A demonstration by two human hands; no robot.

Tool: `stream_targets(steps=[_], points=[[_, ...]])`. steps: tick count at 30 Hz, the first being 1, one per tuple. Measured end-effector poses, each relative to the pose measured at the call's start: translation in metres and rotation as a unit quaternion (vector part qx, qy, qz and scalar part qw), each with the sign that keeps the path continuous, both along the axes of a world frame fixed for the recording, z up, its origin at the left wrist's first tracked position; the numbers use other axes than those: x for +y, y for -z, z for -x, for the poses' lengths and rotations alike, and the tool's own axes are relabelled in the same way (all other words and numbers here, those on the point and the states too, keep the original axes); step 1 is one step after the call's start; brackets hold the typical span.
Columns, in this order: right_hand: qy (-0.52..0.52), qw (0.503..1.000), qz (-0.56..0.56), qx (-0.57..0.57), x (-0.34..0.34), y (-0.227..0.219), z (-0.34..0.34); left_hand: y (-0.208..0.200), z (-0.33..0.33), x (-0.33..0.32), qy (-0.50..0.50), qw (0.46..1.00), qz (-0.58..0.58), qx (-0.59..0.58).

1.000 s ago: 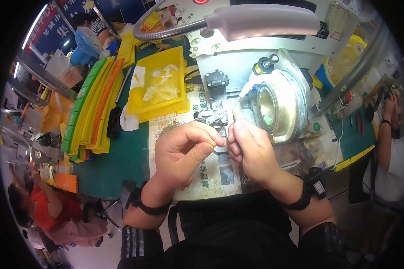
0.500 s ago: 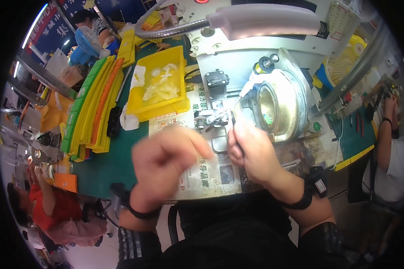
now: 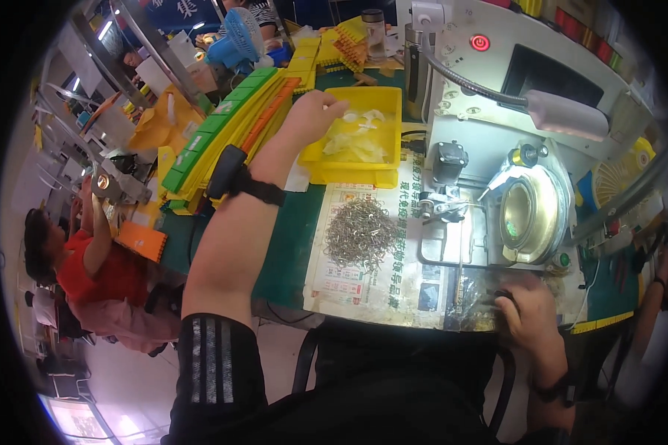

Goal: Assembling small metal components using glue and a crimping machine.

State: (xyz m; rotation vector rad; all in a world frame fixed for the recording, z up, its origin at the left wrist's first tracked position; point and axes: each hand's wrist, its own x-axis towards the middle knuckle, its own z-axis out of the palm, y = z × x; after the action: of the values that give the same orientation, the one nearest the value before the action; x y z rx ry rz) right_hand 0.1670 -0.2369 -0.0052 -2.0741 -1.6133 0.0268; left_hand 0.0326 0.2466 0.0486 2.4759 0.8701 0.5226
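Note:
My left hand [image 3: 313, 119] is at the far left corner of a yellow plastic tray [image 3: 356, 178]. Its fingers are curled with the tips close together; anything between them is too small to make out. Inside the tray lie pale translucent scraps and small white pieces [image 3: 358, 144]. My right hand [image 3: 533, 311] is low over the bench's front edge, below the machine, fingers closed around a dark slim thing [image 3: 505, 294] that is mostly hidden. A tangled heap of small metal pieces [image 3: 360, 233] lies on printed paper [image 3: 334, 282] between my arms.
A white machine [image 3: 490, 74] with a lit red button, a small clamp fixture [image 3: 445, 208] and a round metal ring housing [image 3: 531, 211] stands at right. A lamp [image 3: 568, 115] on a bendy neck hangs over it. Green and yellow strips [image 3: 219, 133] are stacked at left. Other people sit nearby.
My left hand has moved far and left, from beside the fixture to the yellow tray. My right hand has pulled back from the fixture toward the bench edge. The view has swung left.

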Motion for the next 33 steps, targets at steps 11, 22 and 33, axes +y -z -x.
stream_targets(steps=[11, 22, 33], points=[[0.068, 0.988, -0.135, 0.016, -0.01, 0.039, -0.03, -0.01, 0.051, -0.035, 0.067, 0.965, -0.013, -0.253], [0.066, 0.985, -0.157, 0.013, -0.002, 0.043, -0.029, -0.066, 0.103, -0.223, 0.345, 0.9, 0.14, -0.225], [0.09, 0.983, -0.158, 0.0, -0.01, 0.058, -0.037, -0.04, 0.059, -0.352, 0.404, 0.902, -0.139, -0.057]])
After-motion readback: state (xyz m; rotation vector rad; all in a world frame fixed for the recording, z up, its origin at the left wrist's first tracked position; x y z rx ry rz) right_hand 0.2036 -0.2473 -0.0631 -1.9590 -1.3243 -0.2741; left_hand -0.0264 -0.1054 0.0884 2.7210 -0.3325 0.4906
